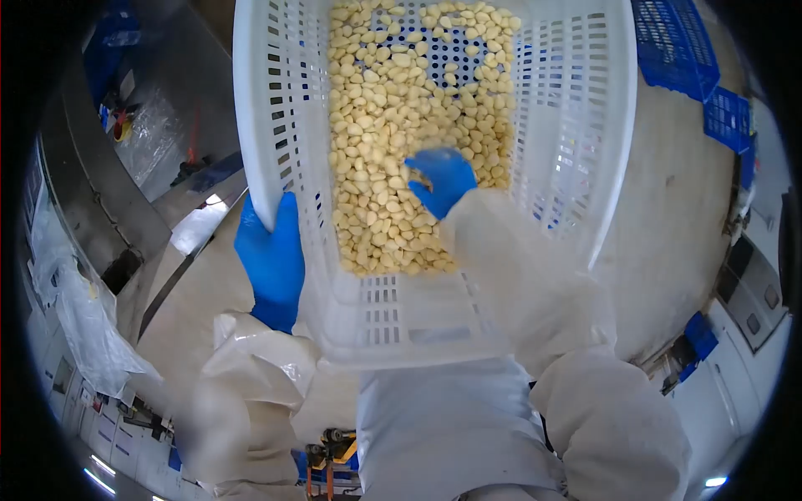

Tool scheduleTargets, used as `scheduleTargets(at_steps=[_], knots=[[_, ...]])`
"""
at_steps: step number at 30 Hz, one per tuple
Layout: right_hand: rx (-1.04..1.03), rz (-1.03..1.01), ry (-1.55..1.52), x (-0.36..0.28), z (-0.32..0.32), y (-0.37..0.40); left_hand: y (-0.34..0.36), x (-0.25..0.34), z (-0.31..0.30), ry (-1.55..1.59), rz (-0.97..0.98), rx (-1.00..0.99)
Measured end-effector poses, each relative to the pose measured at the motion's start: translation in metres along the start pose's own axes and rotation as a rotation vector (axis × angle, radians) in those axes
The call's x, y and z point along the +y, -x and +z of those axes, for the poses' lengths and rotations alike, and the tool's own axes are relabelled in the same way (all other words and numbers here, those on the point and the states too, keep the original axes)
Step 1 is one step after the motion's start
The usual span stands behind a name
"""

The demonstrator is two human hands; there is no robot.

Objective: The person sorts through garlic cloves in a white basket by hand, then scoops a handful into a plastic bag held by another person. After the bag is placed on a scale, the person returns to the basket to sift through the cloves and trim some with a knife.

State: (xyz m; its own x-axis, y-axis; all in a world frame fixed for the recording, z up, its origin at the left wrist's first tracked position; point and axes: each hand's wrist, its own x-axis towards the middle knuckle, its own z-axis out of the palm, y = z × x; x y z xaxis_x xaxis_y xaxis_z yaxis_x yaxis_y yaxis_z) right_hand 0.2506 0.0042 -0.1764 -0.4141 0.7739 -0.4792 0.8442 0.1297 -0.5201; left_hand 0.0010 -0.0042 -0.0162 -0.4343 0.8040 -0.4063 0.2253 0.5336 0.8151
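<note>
A white slotted plastic crate point(618, 167) holds a broad layer of pale yellow peeled garlic cloves point(376, 159). My left hand point(271, 263), in a blue glove, is wrapped over the crate's left rim, with the thumb on the inner side. Inside the crate, my right hand point(445, 179), also blue-gloved, is among the cloves with its fingers curled. Several cloves show between its thumb and forefinger, and those just beyond its knuckles are blurred. A translucent sleeve cover point(526, 267) hides part of the crate's near right corner.
Bare perforated crate bottom point(439, 63) shows at the far end. Blue plastic crates point(681, 46) are at the upper right. A metal structure point(100, 192) stands to the left, with clear plastic sheeting point(96, 321) hanging nearby. Orange-and-black equipment point(334, 451) appears below.
</note>
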Motion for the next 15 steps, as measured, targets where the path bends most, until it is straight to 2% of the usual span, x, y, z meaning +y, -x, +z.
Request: scheduleTargets(at_steps=[3, 7, 10, 15], knots=[[-0.080, 0.015, -0.007, -0.038, -0.010, 0.048, -0.001, -0.001, -0.002, -0.031, 0.012, -0.012], [-0.074, -0.012, -0.259, -0.044, -0.017, 0.079, -0.001, 0.000, -0.001, -0.038, 0.032, -0.007], [0.047, 0.324, -0.400, -0.028, -0.022, 0.079, 0.000, -0.002, -0.001, -0.034, 0.041, -0.002], [0.137, 0.430, -0.486, 0.020, -0.030, 0.038, -0.002, -0.003, -0.002, -0.001, 0.047, -0.022]])
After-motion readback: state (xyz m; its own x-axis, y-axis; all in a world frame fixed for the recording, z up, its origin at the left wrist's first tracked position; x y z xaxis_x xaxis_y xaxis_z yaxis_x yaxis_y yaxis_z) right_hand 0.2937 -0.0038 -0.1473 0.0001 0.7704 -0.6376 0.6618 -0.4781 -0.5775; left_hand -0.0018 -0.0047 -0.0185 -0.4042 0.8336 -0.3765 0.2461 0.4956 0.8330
